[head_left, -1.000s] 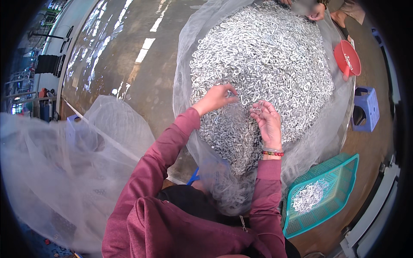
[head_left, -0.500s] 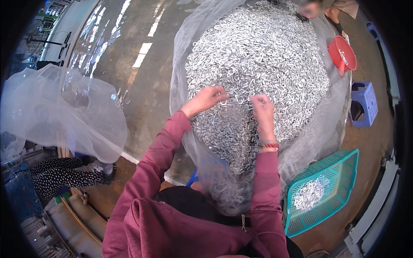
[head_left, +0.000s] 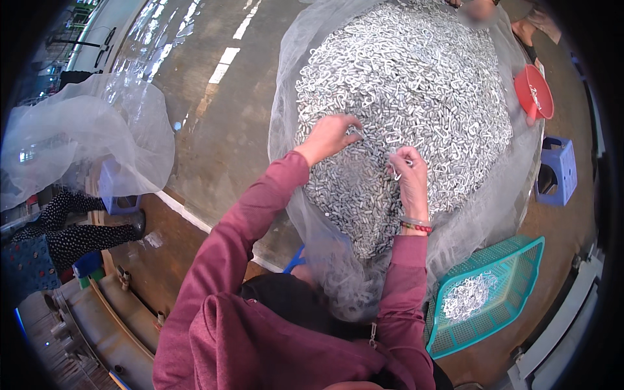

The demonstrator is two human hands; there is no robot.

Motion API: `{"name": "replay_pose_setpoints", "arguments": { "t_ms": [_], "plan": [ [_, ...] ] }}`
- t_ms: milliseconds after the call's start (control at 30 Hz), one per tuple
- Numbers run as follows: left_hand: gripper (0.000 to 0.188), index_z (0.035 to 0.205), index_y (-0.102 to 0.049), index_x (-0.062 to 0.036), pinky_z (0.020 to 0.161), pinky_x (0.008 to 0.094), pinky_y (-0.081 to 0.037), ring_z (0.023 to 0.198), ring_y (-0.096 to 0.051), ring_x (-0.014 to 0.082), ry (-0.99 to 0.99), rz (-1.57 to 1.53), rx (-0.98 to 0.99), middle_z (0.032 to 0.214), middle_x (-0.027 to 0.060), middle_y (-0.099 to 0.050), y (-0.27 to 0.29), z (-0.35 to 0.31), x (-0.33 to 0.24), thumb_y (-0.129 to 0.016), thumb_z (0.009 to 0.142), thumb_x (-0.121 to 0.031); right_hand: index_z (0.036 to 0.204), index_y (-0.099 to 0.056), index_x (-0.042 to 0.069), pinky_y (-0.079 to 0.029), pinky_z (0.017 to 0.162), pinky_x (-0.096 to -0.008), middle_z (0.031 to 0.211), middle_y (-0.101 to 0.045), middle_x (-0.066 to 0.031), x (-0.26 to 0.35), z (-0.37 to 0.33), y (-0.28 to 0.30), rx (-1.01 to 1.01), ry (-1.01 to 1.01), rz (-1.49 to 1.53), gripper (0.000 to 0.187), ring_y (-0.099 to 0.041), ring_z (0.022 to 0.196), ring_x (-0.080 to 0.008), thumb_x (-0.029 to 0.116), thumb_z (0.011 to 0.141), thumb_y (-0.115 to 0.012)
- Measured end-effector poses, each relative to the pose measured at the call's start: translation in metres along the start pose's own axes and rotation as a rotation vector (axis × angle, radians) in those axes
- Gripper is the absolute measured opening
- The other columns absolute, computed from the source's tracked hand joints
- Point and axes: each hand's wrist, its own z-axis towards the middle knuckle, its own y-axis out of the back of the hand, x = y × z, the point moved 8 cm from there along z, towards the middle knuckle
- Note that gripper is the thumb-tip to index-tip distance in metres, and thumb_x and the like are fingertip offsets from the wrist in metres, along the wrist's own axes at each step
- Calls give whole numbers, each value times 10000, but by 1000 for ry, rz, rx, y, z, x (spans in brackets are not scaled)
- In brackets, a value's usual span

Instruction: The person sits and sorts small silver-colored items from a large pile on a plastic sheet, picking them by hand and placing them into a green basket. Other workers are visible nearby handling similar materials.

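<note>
A large heap of small silvery metal pieces (head_left: 416,78) lies before me, with pale hook shapes mixed among short grey cylinders. My left hand (head_left: 329,138) is over the middle left of the heap, thumb and fingertips closed together; what they hold, if anything, is too small to make out. To its right, my right hand (head_left: 413,177) pinches a small metal hook (head_left: 396,174) just above the heap. Grey cylinders (head_left: 361,214) make up most of the near part of the heap, below both hands.
Translucent mesh sheeting (head_left: 281,123) surrounds the heap. A green basket (head_left: 484,325) with pale hooks stands at my right. Beyond it are a blue stool (head_left: 567,166) and a red scoop (head_left: 545,97). Other people (head_left: 91,231) show at left and far right.
The view has shifted somewhat. My left hand has moved a little farther up the heap; my right hand has turned, and a hook now shows in its fingers.
</note>
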Motion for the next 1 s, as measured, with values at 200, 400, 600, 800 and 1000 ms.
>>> {"name": "replay_pose_setpoints", "arguments": {
  "t_ms": [200,400,600,800,1000],
  "plan": [
    [194,829,-696,-84,575,322,-430,602,-532,186,-143,-65,-149,652,57,-546,9,-1,-24,-745,728,-243,1056,-602,-26,-487,572,-228,843,-665,-97,-2,-5,6,-62,-108,39,232,-640,714,-135,30,833,-635],
    [223,749,-639,-63,480,247,-329,522,-381,71,154,-232,137,602,-33,-445,23,-15,-21,-701,801,-270,1005,-541,-14,-581,724,-358,998,-643,-192,-7,-3,1,-86,-222,336,148,-666,834,-259,36,870,-579],
    [244,745,-452,-95,418,180,-291,570,-398,54,293,-1555,208,717,-16,-448,-3,-28,-26,-541,912,-249,974,-511,6,-498,454,-229,1035,-630,-204,-7,-8,0,-93,-227,278,130,-666,660,-235,77,887,-577],
    [249,1041,-577,-37,441,163,-311,619,-438,40,400,-1294,305,794,-12,-509,-42,-33,-25,-603,891,-234,1042,-559,31,-239,314,-150,1061,-639,-132,-13,-14,-10,-12,-250,548,190,-445,428,-36,140,896,-608],
    [345,1072,-562,31,457,193,-266,556,-394,29,379,-1225,312,720,-35,-497,-63,-35,-28,-642,882,-246,1053,-621,-6,-292,367,-148,1096,-639,-105,-13,-10,-14,-105,-168,414,238,-443,489,-26,100,844,-665]
  ]
}}
